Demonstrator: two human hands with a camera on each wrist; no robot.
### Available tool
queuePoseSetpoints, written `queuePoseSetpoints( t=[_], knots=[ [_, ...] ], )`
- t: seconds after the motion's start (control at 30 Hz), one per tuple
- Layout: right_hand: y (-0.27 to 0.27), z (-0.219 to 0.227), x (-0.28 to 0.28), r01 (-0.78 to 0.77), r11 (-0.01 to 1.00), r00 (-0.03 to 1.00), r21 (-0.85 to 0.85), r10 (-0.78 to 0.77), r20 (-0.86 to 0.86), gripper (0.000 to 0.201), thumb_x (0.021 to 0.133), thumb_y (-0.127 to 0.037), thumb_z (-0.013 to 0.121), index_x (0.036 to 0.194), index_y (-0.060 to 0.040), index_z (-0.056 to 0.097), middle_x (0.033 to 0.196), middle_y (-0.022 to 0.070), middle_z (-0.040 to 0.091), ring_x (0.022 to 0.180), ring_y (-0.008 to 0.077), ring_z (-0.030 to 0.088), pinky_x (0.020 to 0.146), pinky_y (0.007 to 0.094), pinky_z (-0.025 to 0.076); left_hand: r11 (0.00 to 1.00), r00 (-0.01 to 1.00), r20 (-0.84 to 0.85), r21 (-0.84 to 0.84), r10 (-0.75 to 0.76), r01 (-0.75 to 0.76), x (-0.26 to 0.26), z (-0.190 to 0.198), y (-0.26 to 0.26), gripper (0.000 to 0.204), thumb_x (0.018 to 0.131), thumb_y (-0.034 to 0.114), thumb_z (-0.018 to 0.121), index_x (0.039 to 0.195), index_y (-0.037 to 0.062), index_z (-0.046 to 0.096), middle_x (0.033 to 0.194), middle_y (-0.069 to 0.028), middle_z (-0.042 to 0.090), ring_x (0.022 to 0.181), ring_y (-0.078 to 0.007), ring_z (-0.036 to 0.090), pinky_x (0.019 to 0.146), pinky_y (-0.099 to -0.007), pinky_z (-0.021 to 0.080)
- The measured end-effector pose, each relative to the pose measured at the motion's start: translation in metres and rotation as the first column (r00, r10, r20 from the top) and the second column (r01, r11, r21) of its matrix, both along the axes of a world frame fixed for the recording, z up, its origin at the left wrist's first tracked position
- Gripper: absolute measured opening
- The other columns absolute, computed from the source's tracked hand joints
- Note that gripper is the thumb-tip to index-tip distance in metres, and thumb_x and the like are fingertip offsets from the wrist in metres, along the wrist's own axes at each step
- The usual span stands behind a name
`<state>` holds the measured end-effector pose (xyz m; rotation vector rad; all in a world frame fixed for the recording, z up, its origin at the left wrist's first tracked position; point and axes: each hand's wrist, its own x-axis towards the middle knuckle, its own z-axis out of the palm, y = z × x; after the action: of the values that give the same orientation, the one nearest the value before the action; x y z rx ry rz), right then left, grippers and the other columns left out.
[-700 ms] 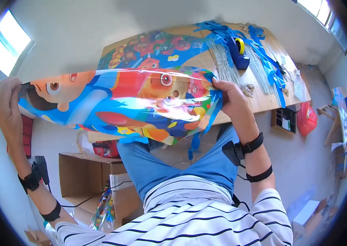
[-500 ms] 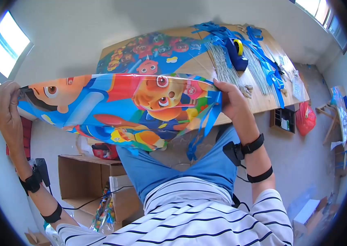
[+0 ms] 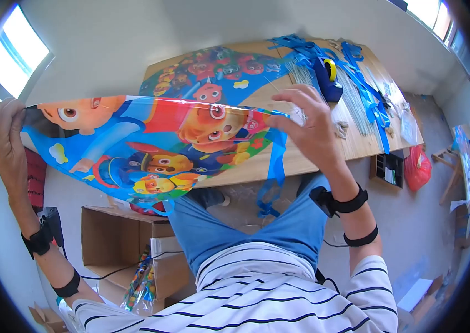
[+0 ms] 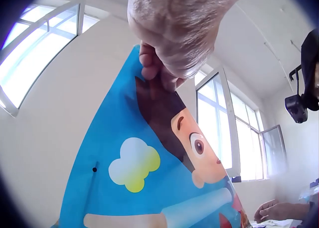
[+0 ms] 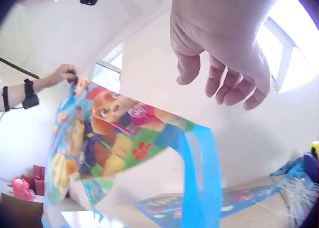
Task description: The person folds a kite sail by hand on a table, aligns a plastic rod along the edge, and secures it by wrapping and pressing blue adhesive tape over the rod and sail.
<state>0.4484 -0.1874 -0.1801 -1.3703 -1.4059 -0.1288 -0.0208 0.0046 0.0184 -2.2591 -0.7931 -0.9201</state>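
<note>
A cartoon-printed plastic kite point(image 3: 160, 133) with a blue ground stretches across the head view, above the near edge of the table. My left hand point(image 3: 8, 133) pinches its left corner; in the left wrist view the fingertips point(image 4: 148, 68) close on that corner. Near the other end, my right hand point(image 3: 310, 133) has loosely bent, spread fingers and holds nothing. The right wrist view shows this hand point(image 5: 224, 53) above and apart from the kite point(image 5: 114, 133). Blue ribbon point(image 5: 209, 178) hangs from the kite's right end.
On the wooden table point(image 3: 240, 169) lie another printed sheet point(image 3: 185, 72), blue ribbons point(image 3: 376, 116), thin pale rods point(image 3: 354, 105) and a blue tape dispenser point(image 3: 328, 86). A cardboard box point(image 3: 115, 236) stands at lower left. A red bag point(image 3: 417, 169) is on the floor at right.
My right hand has let go of the kite's right end and moved slightly up. The kite's lower part has spread out and hangs flatter, while my left hand keeps its corner.
</note>
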Motion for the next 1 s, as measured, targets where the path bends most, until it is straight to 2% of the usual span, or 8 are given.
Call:
queuePoseSetpoints(
  t=[0.13,0.27,0.37,0.67,0.77,0.87,0.93,1.0],
  knots=[
    [0.022,0.007,-0.023,-0.021,0.999,0.964,0.031,0.012,0.265,0.026,0.076,-0.01,0.083,0.1,-0.006,0.075,0.096,0.0084,0.069,0.096,0.0303,0.061,0.085,0.0422,0.05,0.999,0.999,0.019,-0.046,-0.028,0.029,0.003,0.004,-0.003,0.012,0.108,0.005,0.057,0.116,0.001,0.065,0.117,-0.0094,0.066,0.108,-0.0199,0.066,0.098,-0.0306,0.052],
    [0.03,-0.001,-0.033,-0.136,0.991,0.941,0.008,0.127,0.312,0.016,0.078,-0.007,0.079,0.093,-0.007,0.074,0.089,0.0084,0.066,0.089,0.0302,0.064,0.081,0.0424,0.049,1.0,0.999,-0.035,-0.006,-0.03,0.029,0.004,0.008,-0.005,0.01,0.107,0.005,0.058,0.114,0.0003,0.064,0.114,-0.0095,0.065,0.105,-0.0193,0.064,0.094,-0.029,0.052],
    [0.03,0.004,-0.042,-0.205,0.976,0.967,-0.078,0.214,0.139,0.011,0.08,-0.007,0.077,0.09,-0.0053,0.073,0.088,0.0096,0.066,0.084,0.0319,0.065,0.078,0.0438,0.05,0.996,0.999,0.001,-0.071,-0.049,0.049,0.009,0.005,-0.009,0.007,0.107,0.004,0.059,0.11,-0.0002,0.063,0.109,-0.0087,0.063,0.101,-0.0181,0.063,0.091,-0.0283,0.051],
    [0.04,0.006,-0.063,-0.17,0.98,0.958,-0.101,0.189,0.217,0.007,0.085,-0.01,0.074,0.09,-0.0044,0.075,0.079,0.0119,0.068,0.075,0.0361,0.066,0.07,0.0442,0.052,0.994,0.997,0.023,-0.079,-0.073,0.074,0.014,-0.002,-0.016,0.003,0.105,0.003,0.059,0.106,0.0008,0.06,0.103,-0.008,0.062,0.095,-0.0189,0.062,0.086,-0.0288,0.051],
    [0.032,0.019,-0.058,-0.245,0.935,0.956,-0.255,0.277,0.096,0.011,0.087,-0.009,0.072,0.093,-0.0011,0.075,0.081,0.0141,0.072,0.07,0.0315,0.07,0.067,0.0422,0.054,0.993,0.999,0.01,-0.107,-0.038,0.039,0.015,-0.006,-0.018,0.002,0.104,0.003,0.058,0.104,0.0015,0.06,0.102,-0.0082,0.062,0.092,-0.0203,0.062,0.084,-0.0289,0.05],
    [0.021,0.045,-0.039,-0.378,0.796,0.923,-0.473,0.364,-0.126,0.013,0.088,-0.005,0.069,0.098,0.0015,0.074,0.082,0.0133,0.076,0.063,0.0226,0.072,0.058,0.0369,0.054,0.963,0.999,-0.043,-0.271,-0.028,0.015,0.016,0.0,-0.026,0.003,0.101,0.0,0.057,0.101,-0.0004,0.061,0.098,-0.0087,0.061,0.088,-0.0202,0.061,0.081,-0.0287,0.05],
    [0.016,0.091,-0.029,-0.415,0.556,0.909,-0.72,0.27,-0.316,0.013,0.088,-0.001,0.065,0.097,0.0034,0.073,0.083,0.0102,0.077,0.058,0.0135,0.069,0.05,0.0309,0.052,0.923,0.997,-0.044,-0.383,-0.067,0.045,0.02,0.005,-0.027,0.003,0.096,-0.001,0.058,0.098,-0.0013,0.061,0.095,-0.0085,0.061,0.085,-0.0187,0.062,0.078,-0.0279,0.049],
    [0.027,0.116,-0.017,-0.447,0.393,0.893,-0.804,0.253,-0.373,0.01,0.09,0.0,0.064,0.093,0.005,0.073,0.082,0.0098,0.077,0.061,0.012,0.073,0.049,0.0271,0.053,0.841,0.998,-0.022,-0.539,-0.066,0.044,0.03,0.01,-0.021,0.003,0.092,0.0,0.059,0.094,-0.002,0.061,0.092,-0.0086,0.061,0.081,-0.0174,0.063,0.074,-0.0276,0.05]
  ],
)
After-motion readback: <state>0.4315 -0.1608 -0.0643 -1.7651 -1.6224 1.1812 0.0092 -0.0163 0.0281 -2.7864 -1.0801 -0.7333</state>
